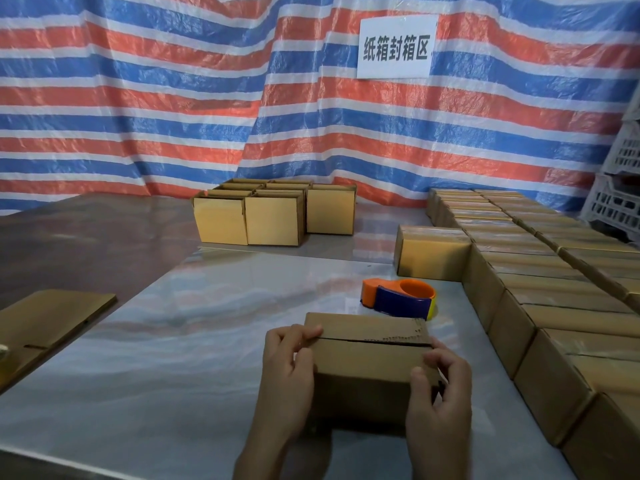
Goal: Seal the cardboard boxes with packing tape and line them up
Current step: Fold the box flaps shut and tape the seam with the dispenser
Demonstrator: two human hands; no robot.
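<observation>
1. Box of cardboard (367, 362) stands on the shiny table (173, 341), close in front of the person. Its two top flaps are folded down and meet in a dark seam along its length.
2. The left hand (287, 368) grips the left end of this box. The thumb lies on top beside the seam and the fingers are curled against the side.
3. The right hand (440, 403) grips the right end. The thumb presses on the near top edge and the fingers are bent round the corner.
4. An orange and blue tape dispenser (398, 299) rests on the table just behind the box, toward its right end. Neither hand touches it.
5. Many closed boxes (519, 271) stand in rows along the right side, touching one another, and their tops look glossy.
6. At the far middle of the table stands a group of open boxes (273, 216), packed closely together.
7. A flat cardboard sheet (52, 320) lies at the left edge, well apart from the hands.
8. Behind everything hangs a red, blue and white striped tarp (173, 98) with a white sign (396, 46) fixed on it. White plastic crates (620, 188) stand at the far right.
</observation>
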